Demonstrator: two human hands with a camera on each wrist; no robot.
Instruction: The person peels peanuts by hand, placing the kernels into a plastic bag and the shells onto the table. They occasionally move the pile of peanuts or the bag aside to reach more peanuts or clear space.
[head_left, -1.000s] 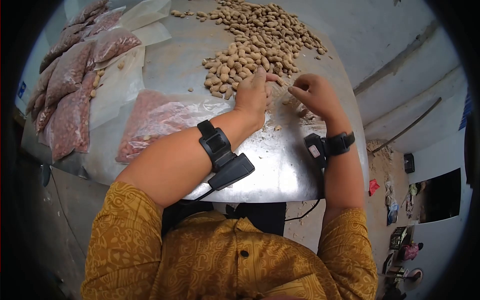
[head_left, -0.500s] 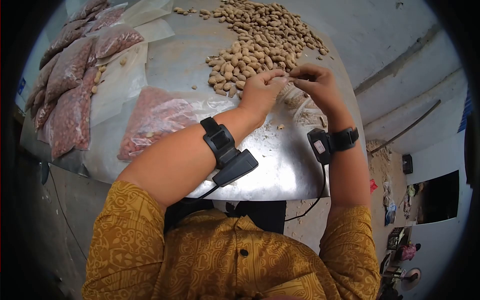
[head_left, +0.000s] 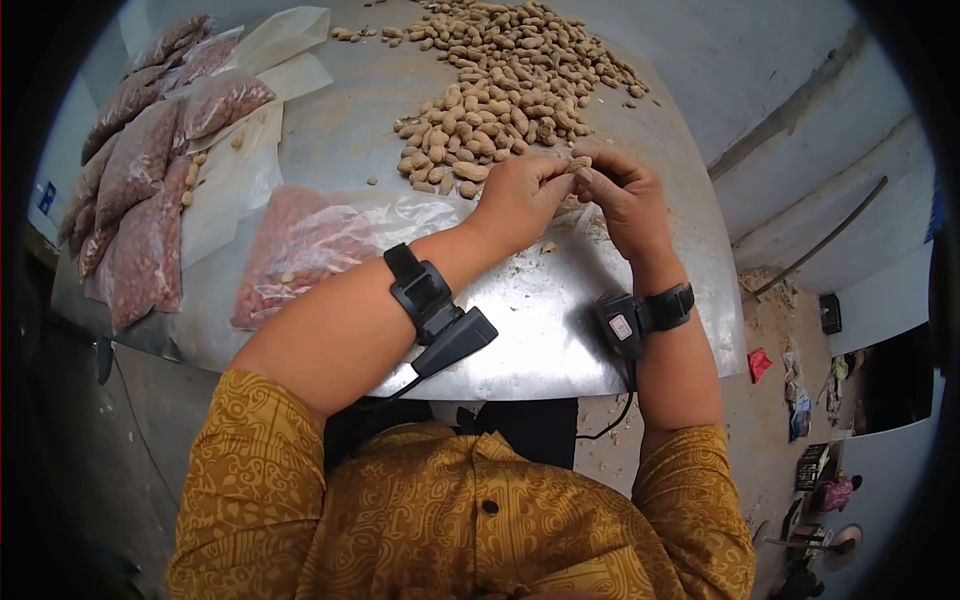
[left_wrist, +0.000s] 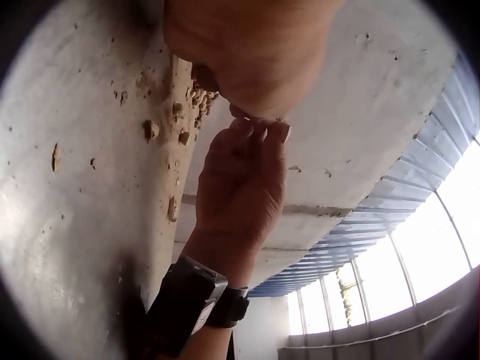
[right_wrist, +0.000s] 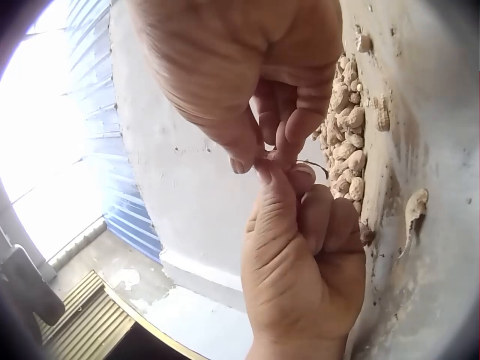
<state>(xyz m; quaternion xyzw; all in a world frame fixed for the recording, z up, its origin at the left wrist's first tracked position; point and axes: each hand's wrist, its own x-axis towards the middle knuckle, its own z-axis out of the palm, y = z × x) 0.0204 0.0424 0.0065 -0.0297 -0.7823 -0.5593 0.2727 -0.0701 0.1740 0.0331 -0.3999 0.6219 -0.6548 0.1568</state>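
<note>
Both hands meet over the near edge of the peanut pile, fingertips against fingertips. Between them is an unshelled peanut (head_left: 579,164), mostly covered by the fingers. My left hand (head_left: 520,203) pinches it with thumb and forefinger, the other fingers curled. From the other side my right hand (head_left: 632,205) pinches it too. In the right wrist view, the left hand (right_wrist: 300,259) comes up from below and the right hand (right_wrist: 240,67) from above, with a thin curved sliver (right_wrist: 315,166) sticking out beside the fingertips. The left wrist view hides the peanut behind the fingers.
A large pile of unshelled peanuts (head_left: 510,85) spreads across the far side of the metal table (head_left: 530,345). A clear bag of reddish kernels (head_left: 290,240) lies left of my forearm. Several filled bags (head_left: 140,150) are stacked farther left. Shell bits (head_left: 547,247) lie near the hands.
One second ago the hands were apart, the right one blurred. They then came together at the fingertips, and now a peanut shows between them.
</note>
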